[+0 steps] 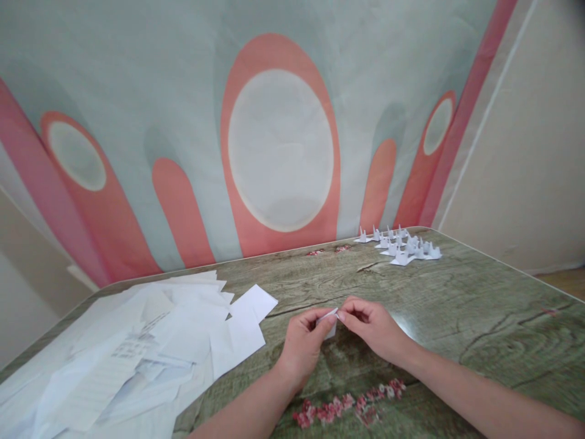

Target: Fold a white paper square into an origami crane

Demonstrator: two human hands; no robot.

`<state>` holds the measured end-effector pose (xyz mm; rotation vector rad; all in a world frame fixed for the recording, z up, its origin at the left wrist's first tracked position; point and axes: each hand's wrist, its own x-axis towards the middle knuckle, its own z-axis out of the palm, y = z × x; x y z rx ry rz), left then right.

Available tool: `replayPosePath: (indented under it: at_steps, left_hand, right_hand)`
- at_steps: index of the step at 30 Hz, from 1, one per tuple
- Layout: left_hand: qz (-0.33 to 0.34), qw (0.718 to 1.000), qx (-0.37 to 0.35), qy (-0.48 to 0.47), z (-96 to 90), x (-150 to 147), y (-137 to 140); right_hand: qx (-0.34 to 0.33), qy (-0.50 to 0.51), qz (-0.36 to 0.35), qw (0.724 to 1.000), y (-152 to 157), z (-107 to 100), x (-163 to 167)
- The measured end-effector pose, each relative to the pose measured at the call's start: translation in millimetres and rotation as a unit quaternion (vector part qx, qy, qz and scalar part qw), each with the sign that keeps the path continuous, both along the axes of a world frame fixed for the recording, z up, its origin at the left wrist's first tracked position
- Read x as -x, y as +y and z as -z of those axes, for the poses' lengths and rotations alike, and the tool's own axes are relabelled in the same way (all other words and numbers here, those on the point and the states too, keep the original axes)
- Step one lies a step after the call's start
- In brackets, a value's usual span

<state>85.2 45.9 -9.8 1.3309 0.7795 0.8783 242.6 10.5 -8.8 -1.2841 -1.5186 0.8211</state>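
Observation:
Over the middle of the wood-grain table, my left hand pinches a small folded piece of white paper between thumb and fingers. My right hand meets it from the other side, with thumb and forefinger closed on a pointed tip of the same paper. Part of the fold is hidden behind my left thumb. Beyond my right hand, at the far right of the table, stand several finished white paper cranes in a cluster.
A wide heap of loose white paper sheets, some printed, covers the table's left side. Pink blossom decoration shows on the tabletop near me. Behind the table hangs a backdrop with coral and white ovals.

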Motion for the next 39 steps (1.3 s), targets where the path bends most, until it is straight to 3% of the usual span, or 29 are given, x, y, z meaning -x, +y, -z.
replayPosePath:
  at_steps: [23, 39]
  left_hand:
    - [-0.009, 0.999, 0.034, -0.015, -2.5, -0.1, 1.2]
    - [-0.024, 0.999, 0.037, -0.012, -1.2, -1.9, 0.0]
  right_hand:
    - [-0.11, -0.123, 0.019, 0.986, -6.8, 1.1, 5.6]
    - [-0.141, -0.187, 0.053, 0.971, -9.1, 3.2, 8.5]
